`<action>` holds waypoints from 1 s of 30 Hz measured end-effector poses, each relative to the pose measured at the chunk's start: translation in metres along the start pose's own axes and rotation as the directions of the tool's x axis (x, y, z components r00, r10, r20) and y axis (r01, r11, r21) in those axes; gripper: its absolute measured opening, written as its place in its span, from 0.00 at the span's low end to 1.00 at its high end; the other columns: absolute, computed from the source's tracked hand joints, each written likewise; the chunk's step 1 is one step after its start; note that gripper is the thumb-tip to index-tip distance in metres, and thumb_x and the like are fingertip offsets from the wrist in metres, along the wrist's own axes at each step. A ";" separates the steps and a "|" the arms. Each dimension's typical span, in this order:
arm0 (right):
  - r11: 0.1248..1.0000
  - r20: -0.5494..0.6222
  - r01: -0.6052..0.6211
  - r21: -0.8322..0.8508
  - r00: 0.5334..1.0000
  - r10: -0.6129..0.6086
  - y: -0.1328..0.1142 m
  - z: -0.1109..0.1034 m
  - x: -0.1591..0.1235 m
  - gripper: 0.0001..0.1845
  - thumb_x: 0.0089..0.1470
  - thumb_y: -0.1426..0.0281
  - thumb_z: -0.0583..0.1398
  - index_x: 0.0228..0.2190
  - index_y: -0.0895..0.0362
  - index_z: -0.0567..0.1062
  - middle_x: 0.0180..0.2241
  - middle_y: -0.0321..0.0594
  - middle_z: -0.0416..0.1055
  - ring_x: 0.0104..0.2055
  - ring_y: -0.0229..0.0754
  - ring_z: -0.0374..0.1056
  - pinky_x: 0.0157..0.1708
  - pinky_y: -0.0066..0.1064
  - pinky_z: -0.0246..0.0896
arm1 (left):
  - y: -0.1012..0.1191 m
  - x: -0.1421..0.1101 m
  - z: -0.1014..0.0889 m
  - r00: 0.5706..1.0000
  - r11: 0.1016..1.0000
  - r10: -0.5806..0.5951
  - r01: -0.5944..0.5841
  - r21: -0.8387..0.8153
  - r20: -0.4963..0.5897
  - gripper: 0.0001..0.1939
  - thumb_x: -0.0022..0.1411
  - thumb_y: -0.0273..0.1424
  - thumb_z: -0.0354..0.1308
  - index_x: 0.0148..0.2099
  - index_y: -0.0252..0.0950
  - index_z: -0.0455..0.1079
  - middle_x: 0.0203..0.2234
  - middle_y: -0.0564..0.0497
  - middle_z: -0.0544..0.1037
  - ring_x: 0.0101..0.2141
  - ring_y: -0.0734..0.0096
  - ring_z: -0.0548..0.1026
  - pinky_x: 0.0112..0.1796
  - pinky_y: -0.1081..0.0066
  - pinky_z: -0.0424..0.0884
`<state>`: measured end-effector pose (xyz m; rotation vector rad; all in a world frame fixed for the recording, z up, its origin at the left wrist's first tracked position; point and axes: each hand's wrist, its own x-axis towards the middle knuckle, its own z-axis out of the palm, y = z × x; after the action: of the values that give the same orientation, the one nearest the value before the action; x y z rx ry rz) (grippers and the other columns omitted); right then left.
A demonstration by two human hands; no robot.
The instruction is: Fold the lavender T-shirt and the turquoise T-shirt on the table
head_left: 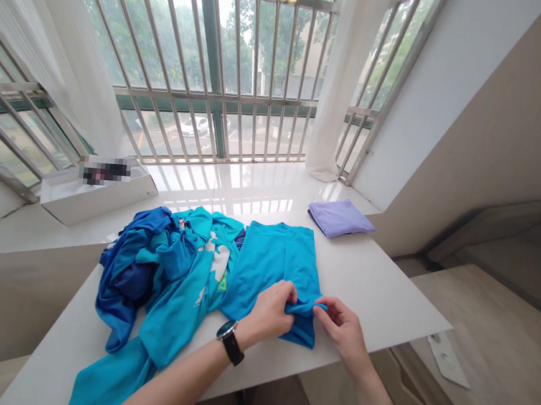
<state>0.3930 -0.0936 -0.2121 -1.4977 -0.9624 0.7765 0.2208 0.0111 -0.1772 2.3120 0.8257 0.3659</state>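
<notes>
A blue garment (276, 253), partly folded into a rough rectangle, lies flat on the white tabletop. My left hand (274, 309), with a black watch on the wrist, is closed on a gathered bit of its near side. Close by on the right, my right hand (341, 326) pinches the garment's near right corner between thumb and fingers. Cloth between the two hands is lifted a little, and a flap hangs below it on the table. What kind of garment it is I cannot tell.
Left of it sprawls a heap of blue and teal clothes (166, 269) with a white print. A folded lavender cloth (341, 218) lies at the back right. A white box (98, 192) stands at the back left, before the barred window (225, 68). The white table (384, 299) ends close to me.
</notes>
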 end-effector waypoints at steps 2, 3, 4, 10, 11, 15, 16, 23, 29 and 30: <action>1.000 0.016 -0.007 -0.008 1.000 0.007 0.001 -0.001 0.000 0.21 0.49 0.51 0.66 0.34 0.56 0.77 0.28 0.39 0.75 0.30 0.42 0.69 0.30 0.31 0.66 | 0.002 -0.002 -0.005 0.999 0.998 0.019 -0.016 -0.061 0.045 0.19 0.43 0.20 0.54 0.40 0.39 0.64 0.37 0.52 0.73 0.37 0.68 0.70 0.36 0.72 0.66; 1.000 0.024 -0.008 -0.010 1.000 0.009 0.001 -0.001 0.000 0.21 0.49 0.51 0.66 0.34 0.56 0.77 0.28 0.39 0.75 0.30 0.42 0.69 0.30 0.31 0.66 | 0.003 -0.003 -0.009 0.997 0.996 0.032 -0.026 -0.085 0.069 0.21 0.43 0.19 0.54 0.42 0.39 0.64 0.38 0.51 0.73 0.38 0.67 0.70 0.38 0.71 0.67; 1.000 0.034 -0.008 -0.009 0.999 0.009 0.000 -0.001 -0.001 0.21 0.49 0.51 0.66 0.34 0.57 0.77 0.28 0.39 0.74 0.30 0.41 0.69 0.30 0.31 0.66 | 0.004 -0.005 -0.012 0.994 0.994 0.047 -0.037 -0.102 0.095 0.23 0.43 0.19 0.54 0.44 0.39 0.65 0.40 0.51 0.73 0.40 0.66 0.70 0.40 0.70 0.68; 0.998 0.089 0.020 -0.057 0.996 -0.015 -0.005 -0.004 -0.007 0.19 0.51 0.53 0.65 0.35 0.56 0.77 0.25 0.35 0.71 0.27 0.39 0.66 0.28 0.30 0.64 | 0.010 -0.019 -0.029 0.976 0.990 0.132 -0.123 -0.065 0.172 0.22 0.52 0.22 0.54 0.50 0.41 0.66 0.45 0.49 0.73 0.45 0.63 0.71 0.45 0.68 0.69; 0.996 0.101 0.029 -0.081 0.995 -0.021 -0.005 -0.005 -0.009 0.18 0.51 0.53 0.65 0.34 0.56 0.77 0.24 0.34 0.69 0.27 0.38 0.65 0.28 0.29 0.64 | 0.010 -0.021 -0.030 0.977 0.989 0.144 -0.141 -0.035 0.156 0.21 0.54 0.24 0.56 0.51 0.41 0.66 0.46 0.49 0.73 0.45 0.63 0.71 0.44 0.68 0.69; 0.961 0.203 0.110 -0.254 0.977 -0.058 -0.008 -0.012 -0.019 0.14 0.52 0.56 0.65 0.34 0.53 0.78 0.24 0.34 0.69 0.25 0.38 0.63 0.26 0.29 0.63 | 0.007 -0.026 -0.025 0.951 0.952 0.242 -0.271 0.141 0.195 0.17 0.59 0.24 0.55 0.50 0.42 0.67 0.43 0.50 0.74 0.42 0.66 0.73 0.41 0.71 0.68; 0.943 0.225 0.142 -0.301 0.972 -0.075 -0.008 -0.014 -0.022 0.13 0.52 0.57 0.65 0.33 0.53 0.78 0.26 0.35 0.70 0.25 0.38 0.63 0.26 0.29 0.63 | 0.007 -0.027 -0.023 0.935 0.935 0.266 -0.309 0.175 0.233 0.16 0.60 0.23 0.54 0.50 0.42 0.67 0.41 0.51 0.74 0.41 0.67 0.74 0.40 0.72 0.68; 0.884 0.269 0.219 -0.412 0.957 -0.112 -0.014 -0.025 -0.042 0.12 0.58 0.59 0.60 0.30 0.51 0.80 0.37 0.42 0.73 0.29 0.39 0.68 0.31 0.31 0.67 | 0.006 -0.031 -0.023 0.876 0.865 0.350 -0.438 0.244 0.332 0.14 0.60 0.22 0.54 0.46 0.43 0.70 0.39 0.52 0.75 0.37 0.68 0.75 0.33 0.73 0.66; 0.953 0.162 0.081 -0.293 0.986 -0.034 -0.009 -0.026 -0.041 0.14 0.56 0.56 0.62 0.38 0.52 0.79 0.28 0.37 0.74 0.27 0.39 0.66 0.27 0.29 0.64 | 0.001 -0.031 -0.025 0.875 0.858 0.382 -0.456 0.238 0.299 0.11 0.59 0.25 0.57 0.44 0.43 0.70 0.36 0.54 0.75 0.33 0.70 0.74 0.30 0.72 0.63; 0.955 0.155 0.062 -0.289 0.988 -0.017 -0.008 -0.027 -0.041 0.15 0.56 0.56 0.62 0.38 0.53 0.79 0.28 0.37 0.74 0.27 0.39 0.66 0.27 0.28 0.64 | 0.001 -0.031 -0.026 0.874 0.858 0.384 -0.457 0.233 0.298 0.11 0.59 0.25 0.57 0.44 0.43 0.71 0.36 0.54 0.75 0.32 0.70 0.74 0.29 0.72 0.63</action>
<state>0.3974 -0.1426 -0.2018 -1.6856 -1.2617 0.7493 0.1860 0.0034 -0.1585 2.7541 0.2500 0.1425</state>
